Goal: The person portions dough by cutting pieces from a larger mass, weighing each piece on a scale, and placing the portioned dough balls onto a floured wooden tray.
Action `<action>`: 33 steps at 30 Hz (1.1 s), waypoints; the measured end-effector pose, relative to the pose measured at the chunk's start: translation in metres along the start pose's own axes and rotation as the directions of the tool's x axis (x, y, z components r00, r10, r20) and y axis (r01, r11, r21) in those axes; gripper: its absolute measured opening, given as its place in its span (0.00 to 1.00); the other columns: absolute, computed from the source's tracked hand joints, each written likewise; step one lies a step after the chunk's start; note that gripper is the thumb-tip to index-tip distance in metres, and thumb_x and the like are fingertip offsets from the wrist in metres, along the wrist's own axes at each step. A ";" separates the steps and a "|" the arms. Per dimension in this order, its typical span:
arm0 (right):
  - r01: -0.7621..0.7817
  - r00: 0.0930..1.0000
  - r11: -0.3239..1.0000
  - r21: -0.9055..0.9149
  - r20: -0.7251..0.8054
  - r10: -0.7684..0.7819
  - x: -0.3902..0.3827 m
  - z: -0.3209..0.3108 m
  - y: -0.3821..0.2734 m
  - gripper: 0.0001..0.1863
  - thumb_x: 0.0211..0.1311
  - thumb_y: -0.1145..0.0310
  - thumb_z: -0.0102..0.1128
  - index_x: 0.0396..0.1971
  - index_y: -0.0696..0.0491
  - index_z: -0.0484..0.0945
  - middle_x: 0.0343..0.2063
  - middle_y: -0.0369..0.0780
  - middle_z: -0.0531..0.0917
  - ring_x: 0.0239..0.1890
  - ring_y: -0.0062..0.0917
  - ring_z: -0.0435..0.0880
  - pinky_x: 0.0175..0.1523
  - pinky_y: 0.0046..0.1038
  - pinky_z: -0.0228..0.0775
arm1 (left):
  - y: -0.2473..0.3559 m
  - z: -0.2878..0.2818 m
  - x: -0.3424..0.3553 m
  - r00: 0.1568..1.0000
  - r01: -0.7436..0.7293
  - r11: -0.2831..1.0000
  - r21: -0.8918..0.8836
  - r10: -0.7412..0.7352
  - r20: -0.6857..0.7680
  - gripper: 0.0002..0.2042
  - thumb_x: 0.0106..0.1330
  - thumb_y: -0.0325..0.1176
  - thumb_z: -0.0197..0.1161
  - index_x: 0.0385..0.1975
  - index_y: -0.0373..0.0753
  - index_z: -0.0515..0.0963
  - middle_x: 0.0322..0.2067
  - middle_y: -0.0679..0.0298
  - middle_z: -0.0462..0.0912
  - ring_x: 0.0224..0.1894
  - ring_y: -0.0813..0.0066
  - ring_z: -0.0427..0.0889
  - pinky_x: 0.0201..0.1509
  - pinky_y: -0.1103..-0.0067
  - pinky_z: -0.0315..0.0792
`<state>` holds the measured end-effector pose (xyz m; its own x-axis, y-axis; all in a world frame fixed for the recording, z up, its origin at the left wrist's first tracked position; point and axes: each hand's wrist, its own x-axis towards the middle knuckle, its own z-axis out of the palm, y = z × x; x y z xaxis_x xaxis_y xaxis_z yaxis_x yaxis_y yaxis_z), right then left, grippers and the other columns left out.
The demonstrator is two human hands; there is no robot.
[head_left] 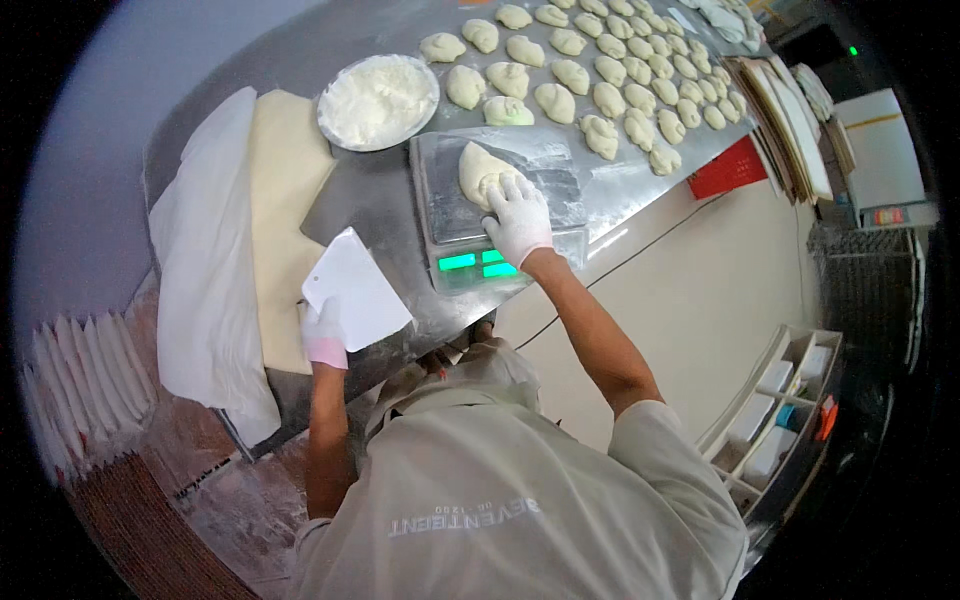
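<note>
My left hand (325,332), in a white glove with a pink cuff, grips a flat white plastic scraper (365,295) beside a long slab of pale dough (285,200), which a white cloth (200,270) partly covers. My right hand (517,225), also gloved, has its fingers on a dough piece (475,165) lying on the plate of a digital scale (545,170) with lit green displays. A metal bowl of white flour (378,100) stands above the scale's left side.
Rows of shaped dough pieces (610,100) cover the back of the steel table (340,200). At right are stacked boards (785,130), a red crate (725,170) below the edge and a compartmented organizer (722,445). White sacks (85,380) stand at lower left. A cable runs across the floor.
</note>
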<state>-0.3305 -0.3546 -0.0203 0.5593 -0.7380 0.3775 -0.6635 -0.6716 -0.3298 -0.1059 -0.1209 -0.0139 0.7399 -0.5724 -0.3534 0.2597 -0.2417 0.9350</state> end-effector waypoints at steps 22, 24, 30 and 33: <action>-0.665 0.698 0.318 0.676 0.412 0.585 -0.164 0.003 0.072 0.19 0.61 0.73 0.47 0.51 0.64 0.69 0.47 0.42 0.76 0.49 0.25 0.75 0.54 0.24 0.67 | 0.021 0.063 0.005 0.989 -0.066 0.869 0.491 -0.008 0.147 0.15 0.64 0.32 0.54 0.43 0.26 0.73 0.38 0.60 0.80 0.40 0.76 0.76 0.45 0.81 0.69; -0.562 0.775 0.353 0.748 0.328 0.540 -0.139 -0.010 0.070 0.19 0.61 0.73 0.47 0.51 0.63 0.70 0.46 0.41 0.77 0.49 0.23 0.75 0.53 0.23 0.67 | 0.029 0.088 -0.001 0.909 -0.342 0.775 0.531 0.128 0.397 0.14 0.64 0.33 0.54 0.42 0.26 0.73 0.35 0.57 0.80 0.37 0.75 0.76 0.42 0.80 0.70; -0.530 0.799 0.368 0.764 0.304 0.519 -0.086 -0.049 0.065 0.20 0.60 0.73 0.48 0.52 0.63 0.70 0.45 0.42 0.78 0.47 0.20 0.75 0.50 0.21 0.67 | 0.055 0.173 -0.011 0.782 -0.538 0.712 0.452 0.220 0.583 0.14 0.63 0.37 0.52 0.42 0.33 0.73 0.32 0.49 0.80 0.38 0.56 0.79 0.42 0.71 0.71; -0.567 0.753 0.276 0.776 0.353 0.555 -0.081 -0.042 0.086 0.20 0.60 0.72 0.48 0.52 0.63 0.70 0.43 0.41 0.79 0.42 0.20 0.77 0.47 0.21 0.69 | 0.065 0.215 -0.013 0.773 -0.552 0.525 0.648 0.031 0.634 0.15 0.63 0.41 0.49 0.43 0.38 0.73 0.37 0.47 0.78 0.42 0.50 0.76 0.45 0.66 0.70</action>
<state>-0.4539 -0.3496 -0.0425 0.2287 -0.9518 -0.2043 -0.1146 0.1821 -0.9766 -0.2322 -0.2971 0.0452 0.1868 -0.9465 -0.2633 -0.6743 -0.3184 0.6663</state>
